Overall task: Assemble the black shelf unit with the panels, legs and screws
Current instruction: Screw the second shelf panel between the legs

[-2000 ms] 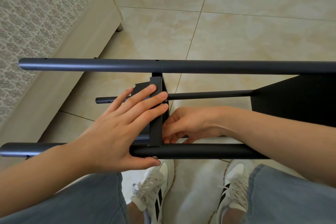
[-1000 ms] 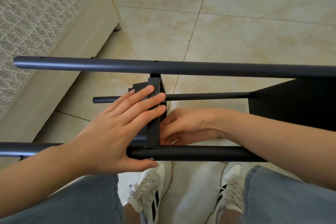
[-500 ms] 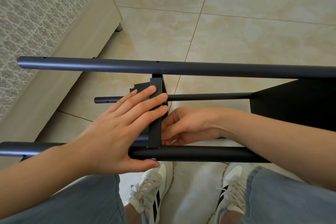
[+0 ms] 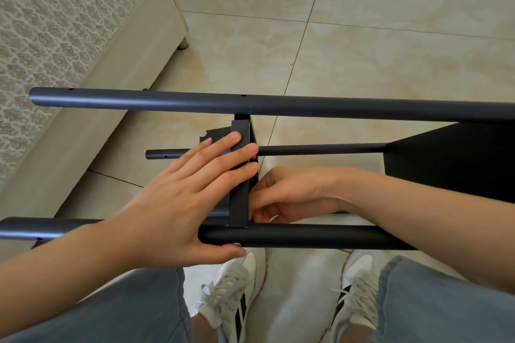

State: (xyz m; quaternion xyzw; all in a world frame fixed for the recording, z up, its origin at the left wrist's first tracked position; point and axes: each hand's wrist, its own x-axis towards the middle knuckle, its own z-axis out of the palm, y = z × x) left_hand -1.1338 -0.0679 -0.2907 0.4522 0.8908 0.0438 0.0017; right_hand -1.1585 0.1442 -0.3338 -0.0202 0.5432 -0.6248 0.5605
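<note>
The black shelf unit lies on its side above my knees. A far leg tube, a near leg tube and a thinner lower tube run left to right. Between them a black panel stands edge-on. My left hand lies flat with straight fingers pressed on that panel's edge, thumb under the near tube. My right hand reaches in from the right behind the panel, fingers curled at the corner by the near tube; what they pinch is hidden. A small screw head shows beside the panel. Another black panel sits at the right.
A cream bed base with a patterned cover runs along the left, on a short foot. Beige floor tiles spread beyond the frame. My jeans and white sneakers are below the near tube.
The hands keep the same places. The right hand's fingers shift slightly at the panel's corner, and the frame wobbles a little.
</note>
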